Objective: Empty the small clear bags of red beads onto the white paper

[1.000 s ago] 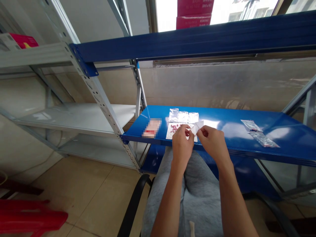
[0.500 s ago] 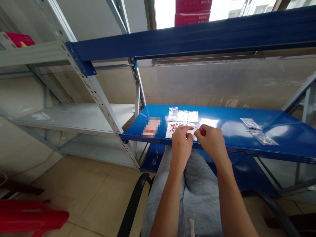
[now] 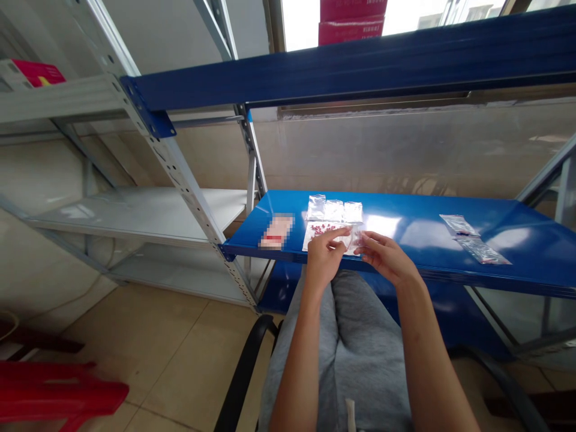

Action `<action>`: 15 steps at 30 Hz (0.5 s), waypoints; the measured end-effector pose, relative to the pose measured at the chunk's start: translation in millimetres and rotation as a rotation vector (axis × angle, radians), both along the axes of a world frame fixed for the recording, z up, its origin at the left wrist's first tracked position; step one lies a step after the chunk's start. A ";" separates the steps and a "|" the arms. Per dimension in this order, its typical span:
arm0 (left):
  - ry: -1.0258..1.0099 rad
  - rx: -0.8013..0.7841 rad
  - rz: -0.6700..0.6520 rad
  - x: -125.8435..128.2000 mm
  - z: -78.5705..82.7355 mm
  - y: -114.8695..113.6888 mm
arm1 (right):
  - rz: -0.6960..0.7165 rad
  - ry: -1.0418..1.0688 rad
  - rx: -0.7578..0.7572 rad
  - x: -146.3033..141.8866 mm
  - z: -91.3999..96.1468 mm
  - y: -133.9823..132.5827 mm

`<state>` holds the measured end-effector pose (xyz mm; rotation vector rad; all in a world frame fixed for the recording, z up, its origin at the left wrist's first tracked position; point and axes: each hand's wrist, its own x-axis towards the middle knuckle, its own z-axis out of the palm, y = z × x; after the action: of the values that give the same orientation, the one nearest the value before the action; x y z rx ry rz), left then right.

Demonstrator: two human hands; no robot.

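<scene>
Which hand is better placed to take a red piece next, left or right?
Probably the left hand: it is nearer the red pieces on the white sheet, while the right hand appears to hold a small clear bag.

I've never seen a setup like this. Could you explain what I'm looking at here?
There's no machine here, just a person's two bare hands. Every picture comes from one camera worn on the person's head, looking forward and down.

A flat white sheet scattered with small red pieces lies on a glossy blue metal shelf. Behind it are three flat, shiny silvery packets in a row; off to the right are two more shiny plastic packets. The pinkish item on the left is pixelated out.

The right hand seems to pinch a small translucent plastic bag. The left hand is close beside it; whether it touches the bag, I can't tell.
</scene>
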<state>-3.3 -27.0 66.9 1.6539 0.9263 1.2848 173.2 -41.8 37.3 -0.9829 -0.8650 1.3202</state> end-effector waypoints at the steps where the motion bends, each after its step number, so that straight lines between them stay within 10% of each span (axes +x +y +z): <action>1: 0.008 -0.013 -0.006 0.0 -0.9 0.4 | -0.024 0.015 0.013 1.0 -2.4 1.4; 15: 0.107 0.043 -0.087 -9.0 -10.5 6.2 | 0.063 0.076 0.014 9.6 -14.1 5.1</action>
<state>-12.3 -20.8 56.4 1.7915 0.8846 1.1751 182.8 -36.6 23.1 -0.8950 -0.8515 1.3941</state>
